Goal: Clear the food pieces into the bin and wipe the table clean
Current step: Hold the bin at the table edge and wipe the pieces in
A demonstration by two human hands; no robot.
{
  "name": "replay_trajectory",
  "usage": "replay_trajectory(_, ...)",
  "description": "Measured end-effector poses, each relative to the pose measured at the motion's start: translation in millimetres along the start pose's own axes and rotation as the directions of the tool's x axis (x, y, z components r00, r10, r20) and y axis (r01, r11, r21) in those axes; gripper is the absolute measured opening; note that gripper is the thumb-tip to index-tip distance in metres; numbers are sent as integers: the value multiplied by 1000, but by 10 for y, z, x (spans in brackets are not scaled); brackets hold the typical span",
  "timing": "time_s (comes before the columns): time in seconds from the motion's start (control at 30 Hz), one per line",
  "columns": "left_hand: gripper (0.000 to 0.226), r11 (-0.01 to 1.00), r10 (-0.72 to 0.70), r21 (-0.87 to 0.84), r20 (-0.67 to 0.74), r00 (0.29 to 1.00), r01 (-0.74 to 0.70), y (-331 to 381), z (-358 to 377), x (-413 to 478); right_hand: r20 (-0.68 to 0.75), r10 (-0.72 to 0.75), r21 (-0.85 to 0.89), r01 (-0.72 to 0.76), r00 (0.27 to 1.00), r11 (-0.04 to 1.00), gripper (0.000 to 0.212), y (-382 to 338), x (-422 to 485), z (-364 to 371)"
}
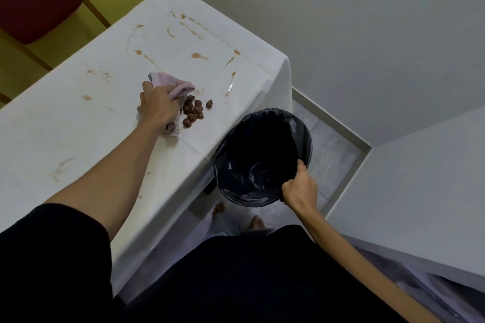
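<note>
Sweeping stage, judging by the layout: left hand (157,107) clutches a pink cloth (174,84) pressed on the white table (65,123), centre-left of frame, with the cloth right behind a tight cluster of brown food pieces (193,110). One piece sits slightly apart to the right of the cluster. All pieces visible are on the table, none seen in the bin, though its inside is too dark to be sure.

Right hand (299,186) grips the rim of the black-lined bin (262,157), fingers curled over the edge at lower right of the bin, holding it against the table's edge just below and right of the pieces. Bin mouth looks tilted toward the table.

Progress: early. Pieces gathered but not yet cleared; short gap of table between them and the edge above the bin. Wiping looks hardly begun: brown smears and streaks (189,27) run across the upper middle of the table, more spots at left (86,98) and faint marks at lower left. A wet glossy streak (231,85) shows near the right edge.

Left to do: push pieces over the edge into the bin, then wipe all stains.
</note>
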State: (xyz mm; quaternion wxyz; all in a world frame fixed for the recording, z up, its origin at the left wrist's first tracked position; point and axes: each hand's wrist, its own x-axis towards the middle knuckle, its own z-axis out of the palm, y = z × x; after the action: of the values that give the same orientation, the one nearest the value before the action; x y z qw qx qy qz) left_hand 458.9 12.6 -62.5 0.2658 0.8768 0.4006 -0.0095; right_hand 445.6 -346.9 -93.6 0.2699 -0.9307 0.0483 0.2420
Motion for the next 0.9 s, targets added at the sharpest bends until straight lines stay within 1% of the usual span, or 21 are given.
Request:
replay_trajectory(0.1, 39, 1000, 25, -5, 8, 1000, -24, 8, -9, -10, 6, 5, -5, -5, 1000, 1000, 76, -2, -8, 24)
replay_trajectory(0.23, 36, 999, 21, 26, 7, 1000, -21, 42, -12, -16, 8, 17, -7, -17, 1000, 1000, 78, 10, -23, 54)
replay_trajectory(0.4, 42, 997, 25, 68, 0, 1000, -25, 65, 28, 15, 4, 27, -3, -27, 1000, 1000, 78, 44, -27, 50)
replay_trajectory(0.47, 43, 998, 47, 52, 26, 999, -48, 101, 64, 6, -1, 26, -3, -26, 1000, 1000, 77, 44, -38, 37)
replay_trajectory(0.57, 36, 996, 92, 0, 85, 992, -93, 213, 131, -36, -5, 21, 1, -21, 1000, 1000, 77, 40, -51, 23)
replay_trajectory(0.63, 35, 989, 146, -8, 125, 981, -146, 309, 197, -104, -7, 23, 1, -23, 1000, 1000, 78, 46, -54, 18)
replay_trajectory(0.73, 35, 971, 235, -10, 182, 955, -237, 489, 319, -290, -6, 33, 0, -33, 999, 999, 79, 43, -56, 20)
replay_trajectory(0.8, 35, 951, 304, -8, 231, 924, -310, 639, 404, -466, -8, 35, 3, -35, 999, 999, 79, 37, -57, 19)
replay_trajectory(0.83, 36, 932, 351, -13, 273, 896, -361, 704, 446, -550, -7, 34, 9, -34, 999, 999, 79, 38, -59, 21)
replay_trajectory(0.9, 39, 885, 451, -68, 372, 811, -461, 797, 507, -686, 0, 32, 14, -32, 1000, 999, 79, 45, -62, 13)
